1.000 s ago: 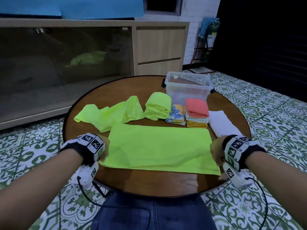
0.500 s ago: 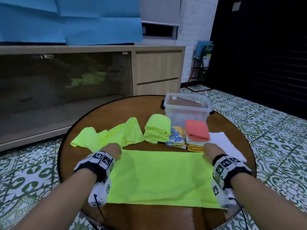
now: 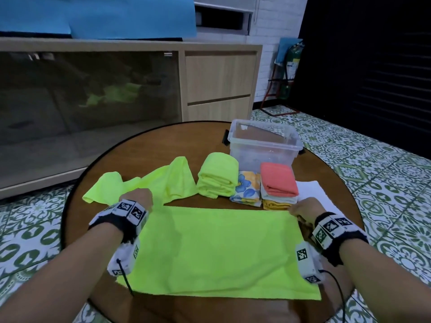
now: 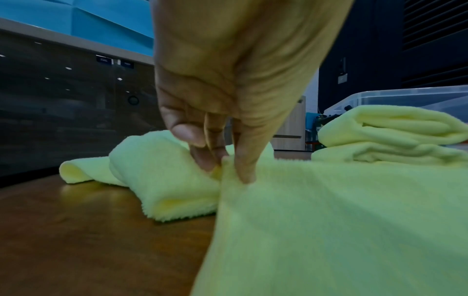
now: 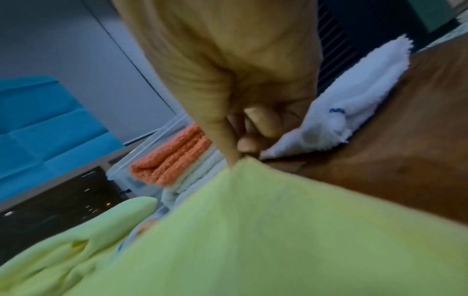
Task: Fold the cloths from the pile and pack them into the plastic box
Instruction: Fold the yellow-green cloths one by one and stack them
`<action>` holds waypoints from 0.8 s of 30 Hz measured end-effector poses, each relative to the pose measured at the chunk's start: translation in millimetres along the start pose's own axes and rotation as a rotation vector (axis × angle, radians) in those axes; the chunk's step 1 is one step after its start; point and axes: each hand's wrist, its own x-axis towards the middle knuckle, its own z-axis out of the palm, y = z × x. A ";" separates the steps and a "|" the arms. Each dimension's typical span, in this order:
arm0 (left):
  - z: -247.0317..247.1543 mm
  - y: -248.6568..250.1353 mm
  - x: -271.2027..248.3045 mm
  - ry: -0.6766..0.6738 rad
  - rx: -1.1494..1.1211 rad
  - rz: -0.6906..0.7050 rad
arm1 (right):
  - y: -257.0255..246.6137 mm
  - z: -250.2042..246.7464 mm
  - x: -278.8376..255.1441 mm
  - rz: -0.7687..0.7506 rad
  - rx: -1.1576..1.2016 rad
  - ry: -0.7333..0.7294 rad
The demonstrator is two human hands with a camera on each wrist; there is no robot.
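A neon yellow-green cloth (image 3: pixel 217 250) lies spread flat on the round wooden table (image 3: pixel 163 145) in front of me. My left hand (image 3: pixel 137 200) pinches its far left corner (image 4: pixel 225 170) between thumb and fingers. At the far right corner (image 5: pixel 243 162) my right hand (image 3: pixel 303 209) pinches the same cloth. The clear plastic box (image 3: pixel 263 145) stands open at the back right of the table. In front of it sit a rolled neon cloth (image 3: pixel 218 178), a floral folded cloth (image 3: pixel 247 188) and a stack topped by a coral cloth (image 3: pixel 277 180).
A crumpled neon cloth (image 3: pixel 144 185) lies at the back left, just beyond my left hand. A white cloth (image 3: pixel 312 194) lies flat beside my right hand. A wooden cabinet with a dark glass front (image 3: pixel 93 101) stands behind the table. Patterned tiles cover the floor.
Both hands moved from the near corners of the spread cloth up to its far corners and pinched them. The cloth still lies flat.
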 end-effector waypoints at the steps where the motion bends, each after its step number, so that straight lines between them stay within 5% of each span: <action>1: -0.6 -0.3 -1.6 0.038 -0.022 -0.018 | 1.3 0.5 2.9 -0.039 0.027 0.076; 8: 3.1 8.1 -25.2 0.216 -0.058 -0.001 | -1.9 -2.1 -8.1 -0.241 -0.194 0.293; 10: -4.1 17.8 -38.7 0.140 -0.003 0.173 | -11.1 -4.4 -18.2 -0.335 -0.369 0.125; 13: -10.2 37.2 -60.3 -0.085 0.026 0.399 | -25.9 -3.6 -42.5 -0.439 -0.551 -0.411; 15: -6.8 50.8 -71.5 -0.152 -0.040 0.484 | -34.1 3.7 -61.4 -0.499 -0.622 -0.561; 20: 14.8 92.2 -95.0 -0.259 -0.077 0.634 | -43.5 44.4 -95.6 -0.657 -0.810 -0.589; 24: 36.7 114.1 -112.0 -0.260 -0.067 0.652 | -36.6 64.3 -107.6 -0.717 -0.971 -0.401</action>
